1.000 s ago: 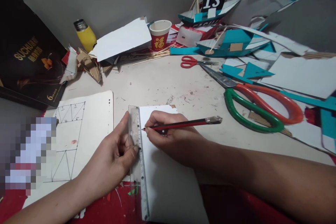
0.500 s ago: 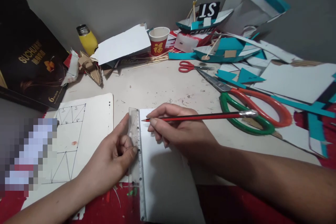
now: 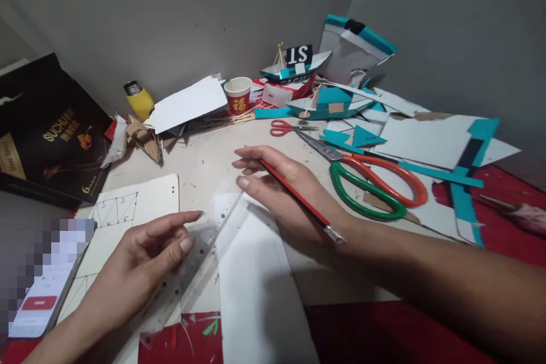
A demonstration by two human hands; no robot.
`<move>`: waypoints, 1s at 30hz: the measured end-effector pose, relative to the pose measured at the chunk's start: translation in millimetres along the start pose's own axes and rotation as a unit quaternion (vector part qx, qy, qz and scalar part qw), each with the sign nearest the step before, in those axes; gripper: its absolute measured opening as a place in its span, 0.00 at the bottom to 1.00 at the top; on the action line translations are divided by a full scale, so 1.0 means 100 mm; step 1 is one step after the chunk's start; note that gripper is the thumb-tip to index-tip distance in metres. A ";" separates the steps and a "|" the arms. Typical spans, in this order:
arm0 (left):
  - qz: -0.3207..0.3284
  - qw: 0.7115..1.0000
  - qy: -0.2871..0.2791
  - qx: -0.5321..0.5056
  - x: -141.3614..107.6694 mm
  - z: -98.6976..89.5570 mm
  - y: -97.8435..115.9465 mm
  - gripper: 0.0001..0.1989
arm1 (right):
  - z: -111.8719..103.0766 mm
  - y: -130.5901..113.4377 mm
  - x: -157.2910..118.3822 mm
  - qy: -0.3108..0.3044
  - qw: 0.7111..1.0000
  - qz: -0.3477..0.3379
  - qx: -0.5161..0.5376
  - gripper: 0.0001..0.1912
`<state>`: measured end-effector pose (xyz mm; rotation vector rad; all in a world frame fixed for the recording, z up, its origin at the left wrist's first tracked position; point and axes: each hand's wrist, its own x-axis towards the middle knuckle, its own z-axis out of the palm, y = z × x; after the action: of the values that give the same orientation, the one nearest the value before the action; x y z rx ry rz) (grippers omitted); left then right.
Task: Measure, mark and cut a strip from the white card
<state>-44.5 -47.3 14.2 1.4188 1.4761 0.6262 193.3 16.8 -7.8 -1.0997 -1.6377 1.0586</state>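
A red-and-black pencil [image 3: 294,192] lies slanted across my right hand [image 3: 294,193], which is closed loosely on it. The pencil's eraser end points down towards my wrist. Index finger and thumb apart, my left hand [image 3: 149,256] is open at the left edge of a clear plastic ruler [image 3: 200,264]. Whether it touches the ruler is hard to tell. The ruler is blurred and slanted, its far end close to my right fingertips. Under that end lies a folded white sheet [image 3: 251,278]. An open notebook [image 3: 157,199] with line drawings is partly under my left hand.
Large scissors [image 3: 371,182] with green and orange handles lie right of my right hand, small red scissors [image 3: 281,128] behind. Paper boats [image 3: 333,103], a paper cup [image 3: 238,96] and a yellow bottle [image 3: 140,101] stand at the back. A dark box [image 3: 55,131] and a phone [image 3: 46,290] are left.
The ruler has turned from upright along the sheet's left edge to a slant. My left fingers have loosened. The pencil has swung from level to slanting down, its point away from the sheet.
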 end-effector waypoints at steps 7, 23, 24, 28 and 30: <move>0.031 0.994 -0.042 0.092 0.13 -0.03 0.12 0.19 | 0.00 0.03 0.05 -0.106 0.964 0.163 0.179 0.07; 0.113 0.980 0.079 0.145 0.39 -0.13 -0.08 0.20 | -0.24 -0.09 0.23 -0.007 0.969 0.205 0.137 0.03; 0.121 0.979 0.070 0.148 0.38 -0.11 -0.09 0.19 | -0.28 -0.08 0.20 -0.023 0.969 0.214 0.122 0.04; 0.184 0.966 0.022 0.179 0.38 0.01 -0.14 0.16 | -0.49 0.00 -0.01 -0.060 0.968 0.226 0.088 0.11; 0.223 0.956 0.002 0.192 0.38 0.06 -0.17 0.15 | -0.55 0.03 -0.13 -0.056 0.966 0.239 0.077 0.14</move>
<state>-41.5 -15.7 -13.6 2.0892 1.3327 0.6336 249.7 14.6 0.7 -1.3869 -1.3734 1.5557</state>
